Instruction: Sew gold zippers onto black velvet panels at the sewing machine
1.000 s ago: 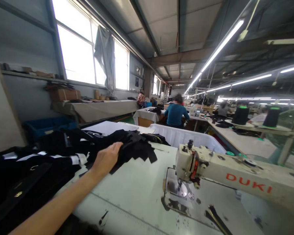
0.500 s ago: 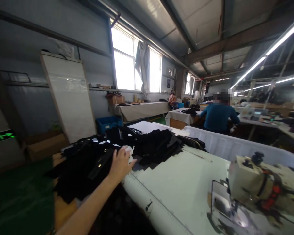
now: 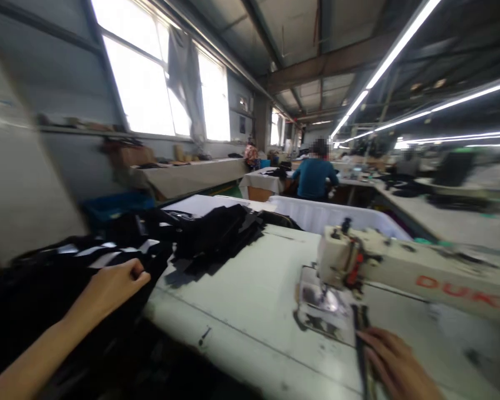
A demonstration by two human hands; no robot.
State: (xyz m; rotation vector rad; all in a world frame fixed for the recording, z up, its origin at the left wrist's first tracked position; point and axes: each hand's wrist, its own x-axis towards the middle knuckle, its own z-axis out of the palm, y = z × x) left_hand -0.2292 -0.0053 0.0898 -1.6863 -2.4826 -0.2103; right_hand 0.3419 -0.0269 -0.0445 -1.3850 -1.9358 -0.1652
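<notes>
Left hand (image 3: 114, 286) has curled over cloth (image 3: 33, 294), right hand (image 3: 398, 358) reached the strip (image 3: 360, 319); grips unclear. Keep strip flat.

The bottom edge cuts off my blurred right hand (image 3: 395, 358) and its black strip (image 3: 360, 355). My left hand (image 3: 113, 284) hides its palm.

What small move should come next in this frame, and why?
Probably the right hand should ease the strip left toward the lit needle area of the machine: its fingers are at the strip, which lies just right of that area. The left hand is away at the black cloth; whether it holds anything is unclear.
</notes>
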